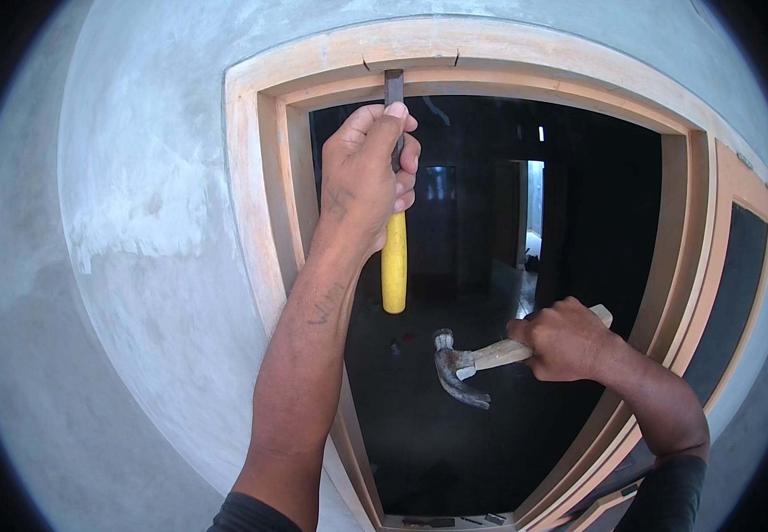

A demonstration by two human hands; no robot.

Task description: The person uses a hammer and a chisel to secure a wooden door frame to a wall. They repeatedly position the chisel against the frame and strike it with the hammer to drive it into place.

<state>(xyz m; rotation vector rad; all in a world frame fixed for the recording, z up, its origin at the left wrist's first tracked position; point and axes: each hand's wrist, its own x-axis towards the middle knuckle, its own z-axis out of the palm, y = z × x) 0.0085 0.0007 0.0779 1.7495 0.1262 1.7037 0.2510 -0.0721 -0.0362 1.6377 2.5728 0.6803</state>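
Note:
My left hand [366, 168] is closed around a chisel with a yellow handle [393, 266]. Its dark blade [393, 87] points up, the tip at the underside of the wooden frame's top rail [331, 58], between two short cut lines. Lower down and to the right, my right hand [565, 339] grips the wooden handle of a claw hammer [463, 368]. The hammer's metal head hangs below the chisel's butt, apart from it, its claw curving downward.
A grey plastered wall [144, 195] surrounds the wooden frame. At the right, a hinged wooden sash with a dark panel [728, 293] stands open. Several small tools [441, 521] lie on the bottom sill. Through the opening is a dark room with a lit doorway [533, 222].

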